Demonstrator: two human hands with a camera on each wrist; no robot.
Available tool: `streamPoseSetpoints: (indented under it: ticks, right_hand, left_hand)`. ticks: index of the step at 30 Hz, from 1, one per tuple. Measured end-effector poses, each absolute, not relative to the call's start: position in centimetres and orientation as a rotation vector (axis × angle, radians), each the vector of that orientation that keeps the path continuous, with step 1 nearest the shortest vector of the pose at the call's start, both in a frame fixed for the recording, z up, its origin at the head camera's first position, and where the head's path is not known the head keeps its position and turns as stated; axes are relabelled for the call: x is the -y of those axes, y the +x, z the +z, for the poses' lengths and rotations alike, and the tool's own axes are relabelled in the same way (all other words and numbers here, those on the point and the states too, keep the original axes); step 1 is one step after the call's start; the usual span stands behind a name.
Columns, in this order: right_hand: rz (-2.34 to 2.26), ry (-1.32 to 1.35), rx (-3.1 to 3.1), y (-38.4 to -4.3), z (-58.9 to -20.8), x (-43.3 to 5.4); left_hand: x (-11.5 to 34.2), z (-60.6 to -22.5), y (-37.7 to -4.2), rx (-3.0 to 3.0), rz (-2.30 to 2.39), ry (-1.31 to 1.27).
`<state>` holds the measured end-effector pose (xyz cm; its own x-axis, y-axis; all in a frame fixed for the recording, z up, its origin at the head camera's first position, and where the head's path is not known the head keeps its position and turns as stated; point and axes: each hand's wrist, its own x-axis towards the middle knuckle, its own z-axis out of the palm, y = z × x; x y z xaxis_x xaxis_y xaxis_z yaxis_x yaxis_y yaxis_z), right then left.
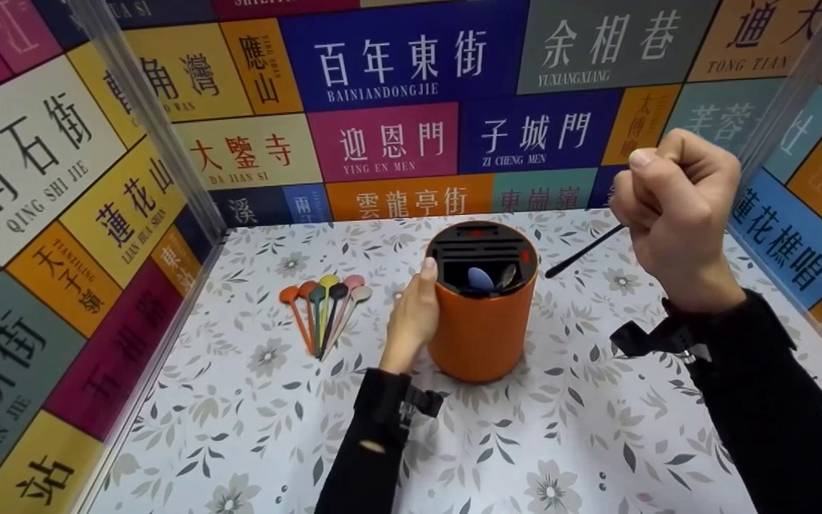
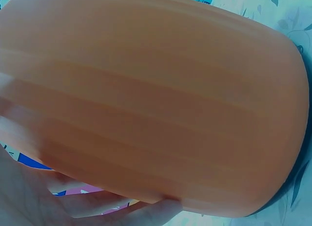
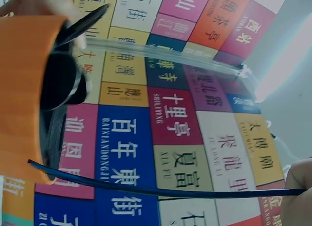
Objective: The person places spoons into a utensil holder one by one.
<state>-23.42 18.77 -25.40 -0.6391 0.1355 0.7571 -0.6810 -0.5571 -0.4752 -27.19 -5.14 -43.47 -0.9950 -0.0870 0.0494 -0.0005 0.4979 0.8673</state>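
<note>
An orange cylindrical utensil holder (image 1: 479,335) with a black slotted top stands upright on the table. My left hand (image 1: 413,314) holds its left side, thumb near the rim; in the left wrist view, fingers (image 2: 151,214) reach along the orange wall. A blue-purple spoon head (image 1: 480,278) and a darker one (image 1: 507,275) show in the holder's front opening. Raised at the right, my right hand (image 1: 682,207) grips a thin dark stick (image 1: 582,251) like a spoon handle, its upper part hidden in the fist. The stick's free end points down toward the holder's rim.
Left of the holder, several coloured spoons (image 1: 322,314) lie fanned out on the flower-patterned table (image 1: 240,428). Panels with printed street names (image 1: 389,139) stand along the back and both sides, with clear corner strips (image 1: 161,107).
</note>
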Motion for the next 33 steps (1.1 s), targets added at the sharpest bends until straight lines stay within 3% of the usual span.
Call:
streamPoseSetpoints:
  ticks: [13,33]
  right_hand:
    - [2.198,0.974,0.980,-24.2,-25.5,-16.6]
    - [2.093,0.853,1.421,-29.1,-33.4,-14.4]
  left_hand:
    - [5.3,-43.7,-27.3,2.644,-1.534,0.062]
    - [5.1,-43.5,-27.3,2.643,-1.533,0.060]
